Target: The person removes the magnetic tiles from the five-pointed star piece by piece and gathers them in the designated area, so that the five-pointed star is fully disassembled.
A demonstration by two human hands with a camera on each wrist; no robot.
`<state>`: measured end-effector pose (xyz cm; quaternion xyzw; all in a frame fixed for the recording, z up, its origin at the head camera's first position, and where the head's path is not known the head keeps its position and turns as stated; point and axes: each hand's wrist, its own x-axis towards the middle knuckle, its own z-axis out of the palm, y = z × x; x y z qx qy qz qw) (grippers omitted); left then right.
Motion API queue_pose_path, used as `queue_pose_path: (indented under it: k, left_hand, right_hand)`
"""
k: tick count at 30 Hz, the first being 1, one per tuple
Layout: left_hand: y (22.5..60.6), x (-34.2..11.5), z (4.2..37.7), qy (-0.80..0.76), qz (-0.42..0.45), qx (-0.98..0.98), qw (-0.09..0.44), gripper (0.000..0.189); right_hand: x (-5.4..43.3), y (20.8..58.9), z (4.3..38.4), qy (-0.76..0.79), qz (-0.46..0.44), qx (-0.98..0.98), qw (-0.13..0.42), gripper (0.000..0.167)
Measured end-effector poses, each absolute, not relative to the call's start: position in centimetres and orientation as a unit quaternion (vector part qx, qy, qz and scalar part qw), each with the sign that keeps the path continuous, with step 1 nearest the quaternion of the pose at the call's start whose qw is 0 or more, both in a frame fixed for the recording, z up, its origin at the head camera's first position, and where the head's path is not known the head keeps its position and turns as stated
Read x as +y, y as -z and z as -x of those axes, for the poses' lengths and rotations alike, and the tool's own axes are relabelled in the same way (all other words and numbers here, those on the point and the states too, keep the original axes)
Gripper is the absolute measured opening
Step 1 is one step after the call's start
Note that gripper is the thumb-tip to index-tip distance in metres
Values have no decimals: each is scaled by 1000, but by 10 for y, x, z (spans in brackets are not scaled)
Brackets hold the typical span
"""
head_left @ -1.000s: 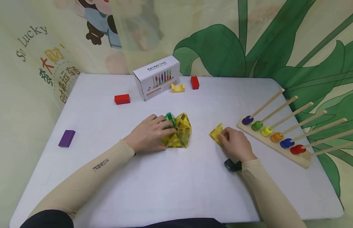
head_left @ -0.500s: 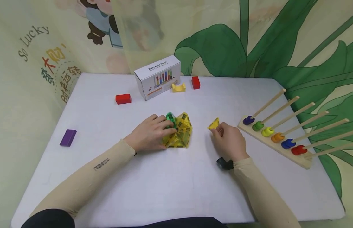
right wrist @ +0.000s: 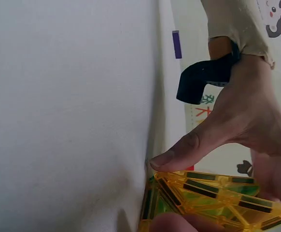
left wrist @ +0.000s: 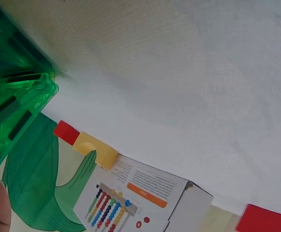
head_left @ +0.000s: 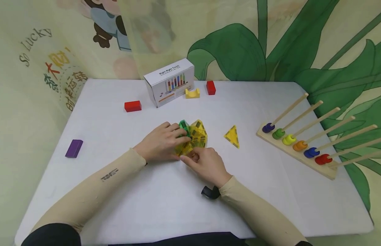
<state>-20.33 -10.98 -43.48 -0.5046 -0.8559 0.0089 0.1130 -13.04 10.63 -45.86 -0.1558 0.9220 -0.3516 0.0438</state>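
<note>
A cluster of translucent magnetic tiles [head_left: 199,134], mostly yellow with green ones [left wrist: 10,108] at one side, stands near the middle of the table. My left hand [head_left: 164,141] grips its left side, fingers over the top and thumb low at the front. At its front right edge is my right hand [head_left: 209,165], thumb and bent fingers against the yellow tiles; the exact fingertip contact is partly hidden. The right wrist view shows the left thumb against the tiles and right-hand fingertips [right wrist: 172,223] at the bottom. A loose yellow triangular magnetic tile [head_left: 233,136] lies to the right.
A wooden peg rack [head_left: 296,150] with coloured beads stands at the right. Toward the back are a white box [head_left: 170,83], a yellow arched block [head_left: 192,93] and red blocks [head_left: 133,106]. A purple block [head_left: 74,148] lies at the left.
My right hand has let go of the yellow triangular tile, leaving it on the table, and moved left to the tile cluster. My left hand keeps its hold.
</note>
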Motion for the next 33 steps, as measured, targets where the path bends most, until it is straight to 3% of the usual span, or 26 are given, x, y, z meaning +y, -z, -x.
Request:
queue_pose_path:
  k: [5,18,24,33]
  left_hand:
    - [440,-110,203,-6,504,-853,137,63]
    - [442,-107,193,-15,449,-875,184,62]
    - [433,-103,190,-36,422,-890,167,64]
    - [425,-102,192,-35,419,-898,126,61]
  right_hand:
    - [101,461,136,335,139,932,28,41]
    - [110,464,154,361,188,912,49,30]
    - [114,466,161,363,209,906,61,18]
    - [113,466,162,357,201,910,68,18]
